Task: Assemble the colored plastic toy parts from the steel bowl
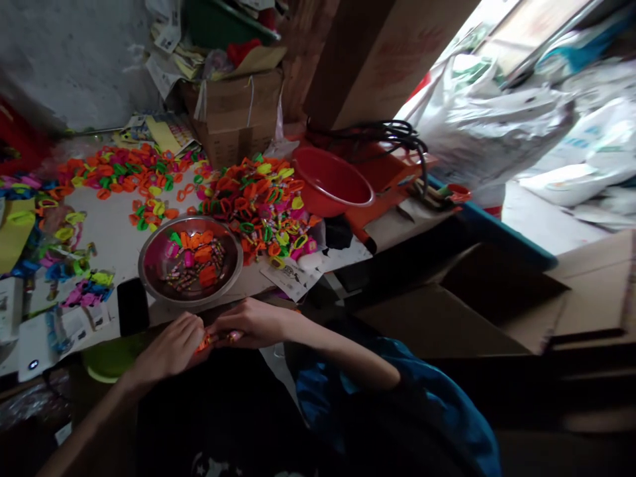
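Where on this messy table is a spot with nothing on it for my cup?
One bare patch of table lies between the far heap of rings and the metal bowl. Right of the bowl, the ring pile and red basin crowd everything.

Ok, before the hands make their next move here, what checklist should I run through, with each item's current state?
1. Left hand grips the small orange piece: ok, fingertips pinch it.
2. Right hand meets the same piece: ok, the hands touch at it.
3. Exact shape of the piece: cannot tell, too small and covered.
4. Metal bowl within reach: ok, just beyond the hands, holding coloured parts.
5. Loose pile of coloured rings kept on the table: ok.
6. Black phone away from the edge: not ok, lies at the table edge.
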A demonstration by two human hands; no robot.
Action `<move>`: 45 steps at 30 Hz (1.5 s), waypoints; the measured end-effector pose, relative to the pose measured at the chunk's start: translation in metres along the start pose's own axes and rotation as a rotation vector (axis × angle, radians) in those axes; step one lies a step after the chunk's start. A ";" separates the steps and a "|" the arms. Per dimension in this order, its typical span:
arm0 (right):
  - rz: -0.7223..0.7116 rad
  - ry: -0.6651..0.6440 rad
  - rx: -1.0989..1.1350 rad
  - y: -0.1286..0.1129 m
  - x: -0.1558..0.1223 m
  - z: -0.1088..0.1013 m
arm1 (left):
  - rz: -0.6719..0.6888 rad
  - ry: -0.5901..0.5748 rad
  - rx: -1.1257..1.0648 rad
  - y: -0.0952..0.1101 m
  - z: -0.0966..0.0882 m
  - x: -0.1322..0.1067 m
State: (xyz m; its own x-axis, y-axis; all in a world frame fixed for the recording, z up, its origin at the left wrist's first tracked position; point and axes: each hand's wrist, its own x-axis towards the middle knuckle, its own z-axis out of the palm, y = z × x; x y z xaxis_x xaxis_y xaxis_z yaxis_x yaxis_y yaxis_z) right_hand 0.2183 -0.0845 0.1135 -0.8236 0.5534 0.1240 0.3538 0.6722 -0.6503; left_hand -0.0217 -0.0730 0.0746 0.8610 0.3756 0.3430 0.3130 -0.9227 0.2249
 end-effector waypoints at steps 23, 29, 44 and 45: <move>0.187 -0.097 -0.176 0.006 -0.004 0.024 | -0.141 0.082 0.214 0.021 0.032 0.001; 0.304 -0.223 -0.018 0.022 -0.004 0.028 | -0.224 -0.202 -0.187 0.005 0.027 0.010; 0.672 0.930 0.365 0.116 -0.033 -0.055 | -0.747 -0.101 -0.289 -0.129 0.113 0.044; 0.680 0.852 0.366 0.118 -0.031 -0.047 | -0.755 -0.117 -0.271 -0.130 0.117 0.049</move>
State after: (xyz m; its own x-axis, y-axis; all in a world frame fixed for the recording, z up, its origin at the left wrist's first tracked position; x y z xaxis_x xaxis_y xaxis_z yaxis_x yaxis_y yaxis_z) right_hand 0.3064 0.0009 0.0686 0.1049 0.9937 0.0398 0.3459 0.0011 -0.9383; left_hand 0.0265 0.0555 -0.0447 0.4973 0.8635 -0.0842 0.7314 -0.3651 0.5760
